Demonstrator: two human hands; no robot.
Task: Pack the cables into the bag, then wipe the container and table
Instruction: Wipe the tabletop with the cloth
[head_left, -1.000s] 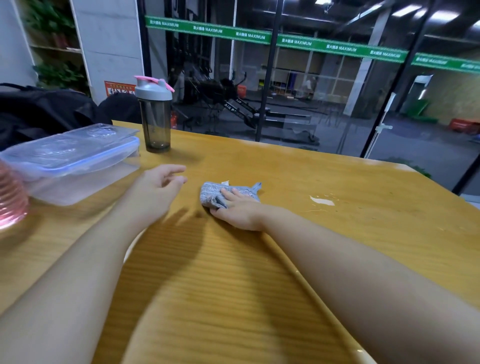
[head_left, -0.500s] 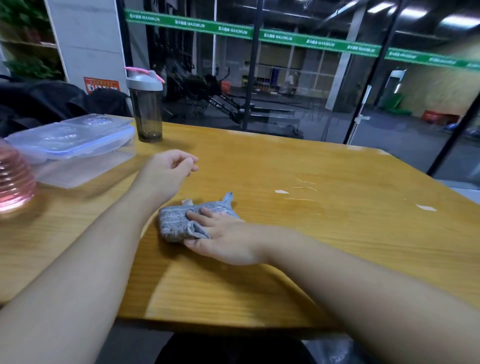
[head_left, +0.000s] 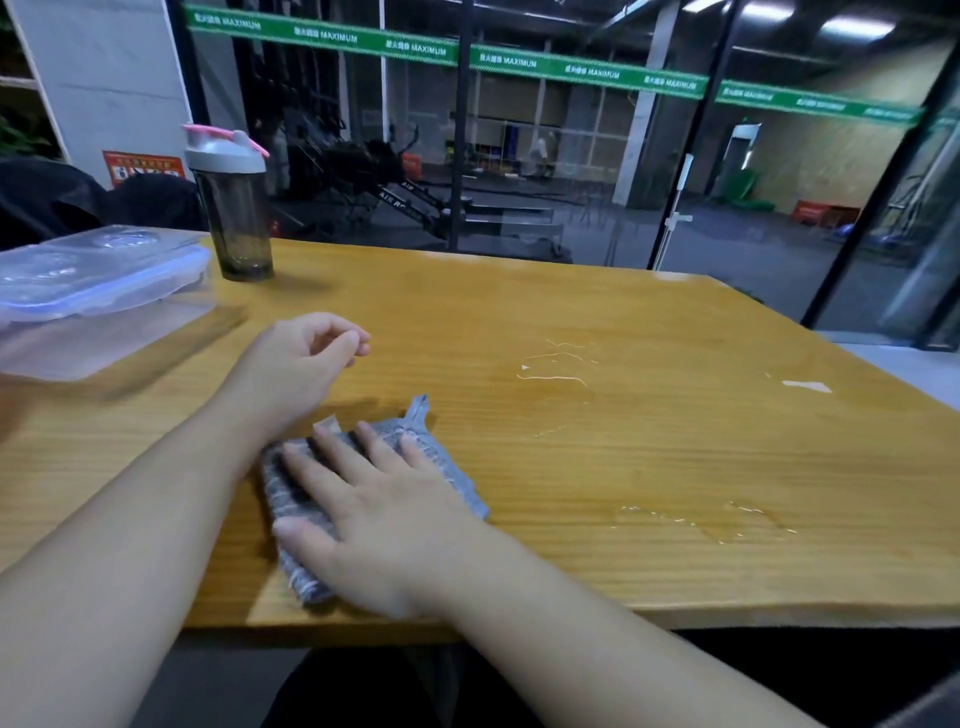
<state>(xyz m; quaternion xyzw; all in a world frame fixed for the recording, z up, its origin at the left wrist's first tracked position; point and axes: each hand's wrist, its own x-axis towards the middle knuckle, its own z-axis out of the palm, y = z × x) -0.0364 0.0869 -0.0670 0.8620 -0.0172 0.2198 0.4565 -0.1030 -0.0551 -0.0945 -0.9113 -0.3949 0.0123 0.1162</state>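
Pressing flat on a grey cloth (head_left: 447, 467), the right hand (head_left: 384, 519) lies palm down with its fingers straight and spread, the thumb stretched out along the cloth's near left edge. The cloth is crumpled and lies on the wooden table (head_left: 623, 467) close to its near edge, a little left of the middle, with one pointed corner sticking out toward the far side (most of its middle is hidden under the hand).

Just beyond and to the left of the cloth, the left hand (head_left: 306, 364) sits above the tabletop with its fingers loosely curled and holding nothing; whether it touches the wood cannot be told.

Right of the cloth, the table carries thin wet streaks (head_left: 556, 364) that catch the light, and another wet patch (head_left: 727, 519) lies nearer the front right edge.

At the far left stands a clear plastic container (head_left: 104, 332) with its blue-trimmed lid (head_left: 98, 270) sitting on top, askew rather than clipped shut. Just behind it, to the right, a dark translucent shaker bottle (head_left: 234, 213) with a grey cap and a pink loop stands upright on the table.

Something dark, perhaps a bag (head_left: 52, 197), lies beyond the container at the table's far left; too little of it shows to say more.

Behind the table runs a glass wall with a green strip (head_left: 519, 60) across it.
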